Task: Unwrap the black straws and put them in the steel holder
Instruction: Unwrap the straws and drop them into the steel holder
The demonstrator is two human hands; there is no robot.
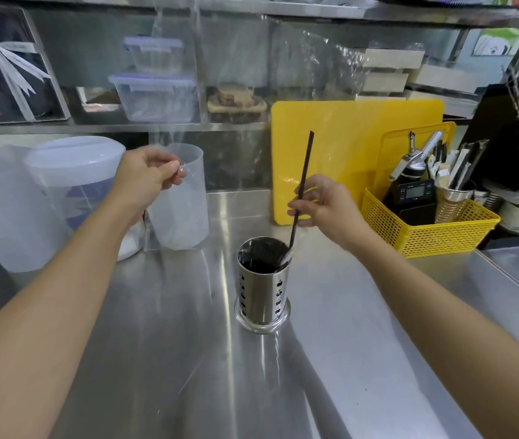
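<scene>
A perforated steel holder [263,291] stands upright in the middle of the steel counter, with several black straws inside it. My right hand [324,205] pinches one long black straw [305,166] above the holder, tilted, its lower end at the holder's right rim. A bit of clear wrapper clings to that lower end. My left hand [149,179] is raised to the left, fingers closed on a thin clear plastic wrapper [169,90] that streams upward, blurred.
A clear plastic jug [182,213] and a lidded white bucket [71,172] stand at the left. A yellow cutting board [356,137] leans behind. A yellow basket [426,229] with tools sits at the right. Shelves with containers run along the back.
</scene>
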